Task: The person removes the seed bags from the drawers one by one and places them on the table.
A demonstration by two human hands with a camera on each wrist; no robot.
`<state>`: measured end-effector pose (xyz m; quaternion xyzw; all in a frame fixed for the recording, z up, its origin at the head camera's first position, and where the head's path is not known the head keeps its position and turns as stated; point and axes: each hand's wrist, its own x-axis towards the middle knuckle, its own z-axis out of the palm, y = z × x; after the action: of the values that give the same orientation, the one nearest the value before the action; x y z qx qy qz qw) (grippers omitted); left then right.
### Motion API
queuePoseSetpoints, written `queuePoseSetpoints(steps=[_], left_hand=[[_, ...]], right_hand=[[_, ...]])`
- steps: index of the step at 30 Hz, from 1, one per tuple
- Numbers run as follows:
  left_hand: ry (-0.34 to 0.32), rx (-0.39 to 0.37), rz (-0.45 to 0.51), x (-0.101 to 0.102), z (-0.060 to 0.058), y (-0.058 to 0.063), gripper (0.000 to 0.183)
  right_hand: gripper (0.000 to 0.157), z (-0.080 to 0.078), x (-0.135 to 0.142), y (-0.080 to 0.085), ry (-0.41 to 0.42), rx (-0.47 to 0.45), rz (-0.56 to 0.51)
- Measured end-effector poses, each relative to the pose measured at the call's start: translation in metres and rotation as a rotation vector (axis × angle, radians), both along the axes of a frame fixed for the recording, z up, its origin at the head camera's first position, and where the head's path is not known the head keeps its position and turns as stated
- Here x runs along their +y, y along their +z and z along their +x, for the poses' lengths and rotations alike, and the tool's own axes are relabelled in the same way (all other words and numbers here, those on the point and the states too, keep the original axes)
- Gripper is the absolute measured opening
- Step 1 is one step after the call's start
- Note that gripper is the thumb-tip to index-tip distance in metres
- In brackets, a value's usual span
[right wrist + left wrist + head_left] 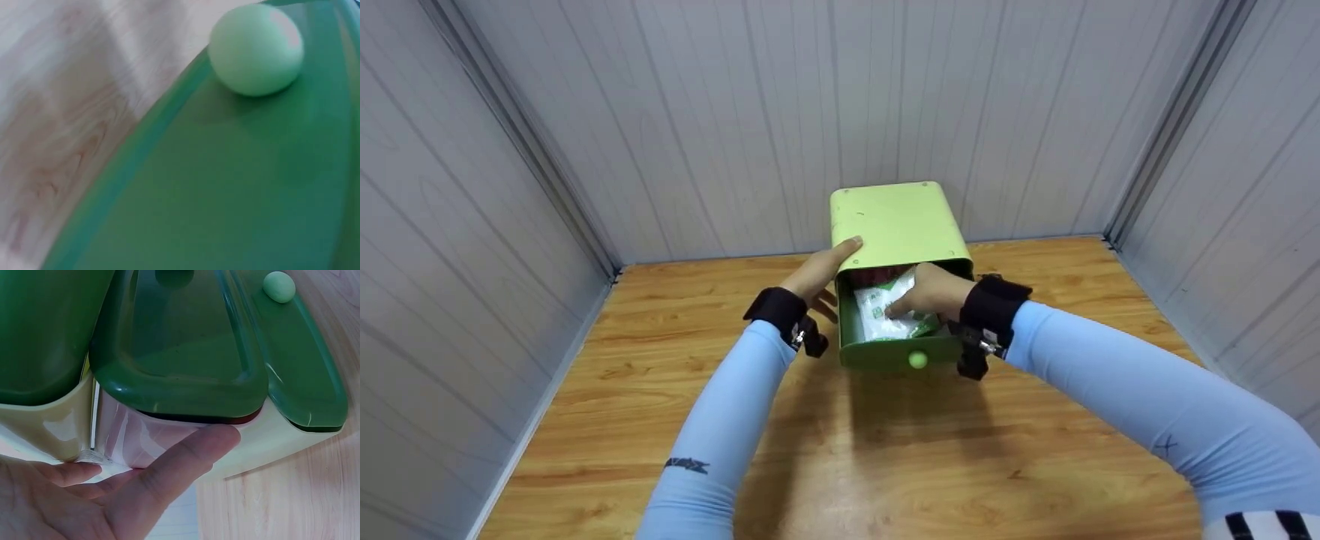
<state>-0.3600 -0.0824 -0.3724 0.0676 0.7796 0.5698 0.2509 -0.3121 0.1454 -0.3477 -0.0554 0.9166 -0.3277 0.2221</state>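
Pinches the packet [871,309] with the nearer right hand [936,291], just left of its knuckles, in the drawer [877,355] toward the desk's [660,420] back edge; touches the box [892,221] with the left hand [816,276], thumb spread.

Cabinet [896,225] stands on the table [660,390], toward the back, in front of the back wall [720,135]. Side walls left [450,262] and right [1237,210], both well apart from it. Drawer [877,354] is pulled out the front, toward the wearer; knob [917,360] on its front panel. Packet [877,311] lies in the drawer, another item [877,275] behind it, mostly hidden. Left hand [817,277] at the cabinet's front left, thumb on the top, other fingers down the left side. Right hand [930,292] is in the drawer's right part, over the packet.
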Motion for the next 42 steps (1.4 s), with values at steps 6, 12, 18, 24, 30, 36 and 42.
queuePoseSetpoints(steps=[6, 12, 18, 24, 30, 36, 42], left_hand=[[0.016, -0.031, 0.008, 0.000, -0.001, 0.000, 0.093], [0.013, -0.034, 0.012, -0.001, -0.003, -0.001, 0.094], [0.028, -0.047, 0.026, -0.001, -0.003, -0.001, 0.095], [0.036, -0.054, 0.034, -0.001, -0.004, -0.002, 0.095], [0.043, -0.056, 0.039, -0.001, -0.003, -0.002, 0.096], [0.028, -0.025, 0.038, -0.003, -0.004, -0.005, 0.096], [0.023, -0.026, 0.034, -0.003, -0.005, -0.004, 0.096]], right_hand=[[0.058, 0.001, 0.005, 0.003, -0.051, -0.063, -0.121], [0.076, -0.002, 0.004, 0.000, -0.111, -0.073, -0.199], [0.068, -0.001, 0.003, -0.002, -0.170, -0.074, -0.295], [0.084, 0.002, 0.005, -0.004, -0.186, -0.070, -0.341], [0.040, 0.003, 0.010, -0.005, -0.185, -0.024, -0.397], [0.055, 0.004, 0.011, -0.001, -0.200, -0.010, -0.403], [0.045, 0.003, 0.010, 0.000, -0.253, -0.022, -0.465]])
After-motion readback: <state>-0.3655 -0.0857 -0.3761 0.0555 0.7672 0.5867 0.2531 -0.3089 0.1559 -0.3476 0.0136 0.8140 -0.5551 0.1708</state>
